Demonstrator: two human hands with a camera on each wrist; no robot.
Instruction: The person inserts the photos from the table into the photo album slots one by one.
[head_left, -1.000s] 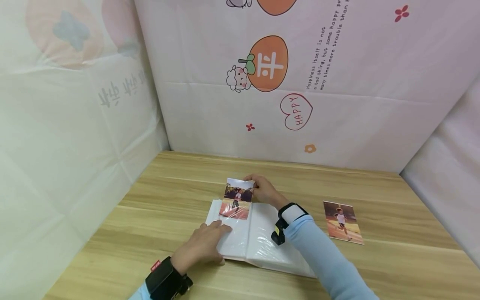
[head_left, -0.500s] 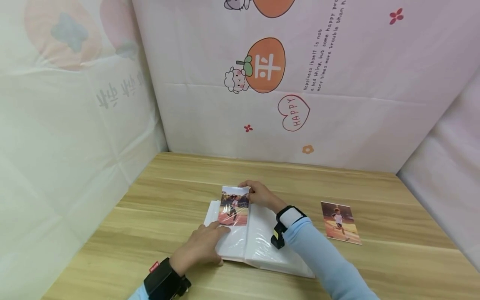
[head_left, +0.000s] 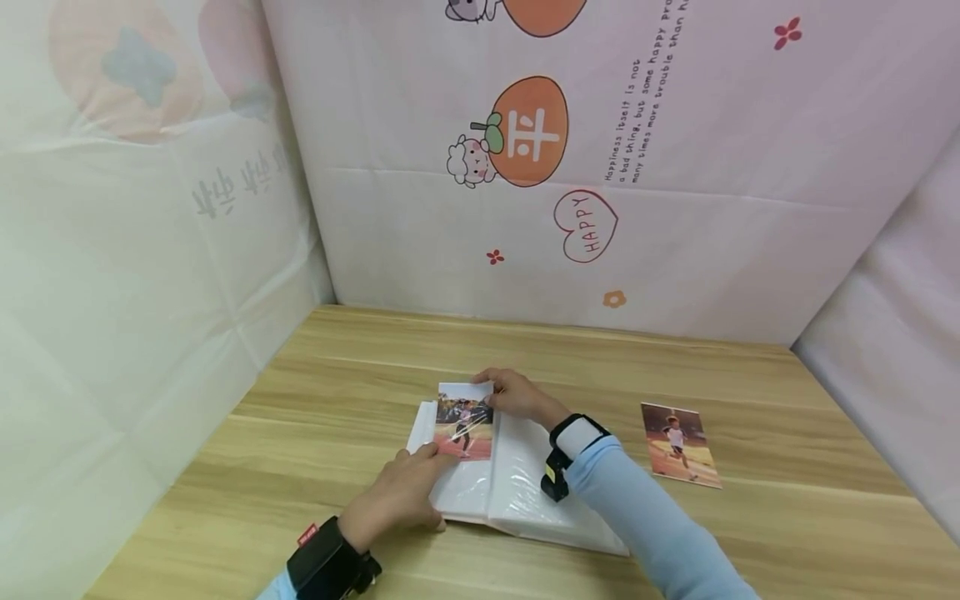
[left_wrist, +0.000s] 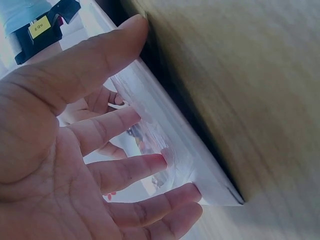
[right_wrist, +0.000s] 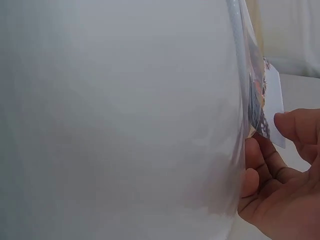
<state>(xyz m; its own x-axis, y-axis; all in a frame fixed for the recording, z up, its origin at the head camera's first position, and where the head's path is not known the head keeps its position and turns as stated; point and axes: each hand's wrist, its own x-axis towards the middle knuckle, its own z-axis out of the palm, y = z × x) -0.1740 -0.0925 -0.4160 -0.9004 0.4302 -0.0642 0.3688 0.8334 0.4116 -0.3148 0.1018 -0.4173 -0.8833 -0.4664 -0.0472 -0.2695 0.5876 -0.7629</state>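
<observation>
In the head view a photo album (head_left: 468, 490) lies spread on the table, its pages covered by clear plastic pockets. A photo (head_left: 463, 425) of a running figure sits mostly under the left page's plastic, its upper end sticking out beyond the page's far edge. My right hand (head_left: 517, 394) pinches that photo near its upper right corner; the right wrist view shows the thumb (right_wrist: 295, 125) on the photo's pale end. My left hand (head_left: 397, 490) rests on the left page's near-left edge, fingers fairly straight; in the left wrist view the fingertips (left_wrist: 156, 162) touch the plastic.
A second photo (head_left: 681, 444), also of a runner, lies flat on the wooden table (head_left: 795, 500) right of the album. Printed white cloth (head_left: 420, 242) hangs behind the table, with more cloth at both sides.
My right hand has drawn the photo toward me, deeper into the left page's pocket, so less of it sticks out. The left hand stays nearly in place on the album.
</observation>
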